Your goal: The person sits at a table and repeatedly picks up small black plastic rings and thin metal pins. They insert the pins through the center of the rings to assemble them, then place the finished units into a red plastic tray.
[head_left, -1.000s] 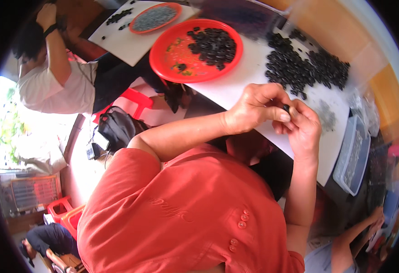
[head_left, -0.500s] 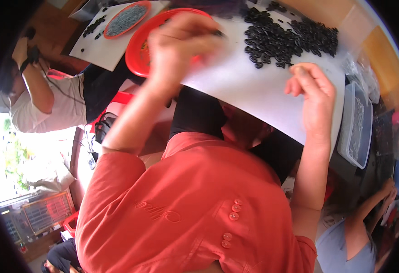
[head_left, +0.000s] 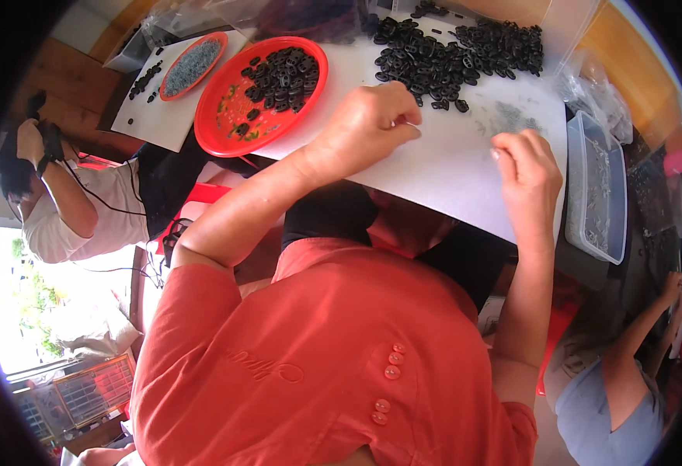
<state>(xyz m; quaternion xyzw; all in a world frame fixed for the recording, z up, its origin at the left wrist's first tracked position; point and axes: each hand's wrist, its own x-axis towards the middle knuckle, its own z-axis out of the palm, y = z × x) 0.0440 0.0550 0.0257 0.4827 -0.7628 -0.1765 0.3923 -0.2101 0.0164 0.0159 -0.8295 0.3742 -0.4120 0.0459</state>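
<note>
My left hand [head_left: 372,128] is over the white table [head_left: 434,167], near the front of a pile of small black oval parts [head_left: 422,66]. Its fingers are curled and pinched together; a thin pale sliver seems to show at the fingertips, too small to name. To the right, my right hand [head_left: 531,167] is closed, thumb pressed to forefinger, and whatever it may hold is hidden. Small grey bits [head_left: 516,118] lie scattered on the tabletop just beyond it. Left of my left hand stands a round red tray [head_left: 215,116] with many black parts in it.
Beyond the red tray, an orange-rimmed dish of grey pieces [head_left: 193,68] sits on a white board [head_left: 166,116]. A clear plastic box [head_left: 596,194] stands at the table's right edge, with plastic bags [head_left: 605,97] behind. One person [head_left: 69,206] is at left, another [head_left: 613,388] at lower right.
My left hand has moved right, away from the red tray to over the white table. The dark piece at its fingertips no longer shows. My right hand stays pinched; the view has shifted slightly.
</note>
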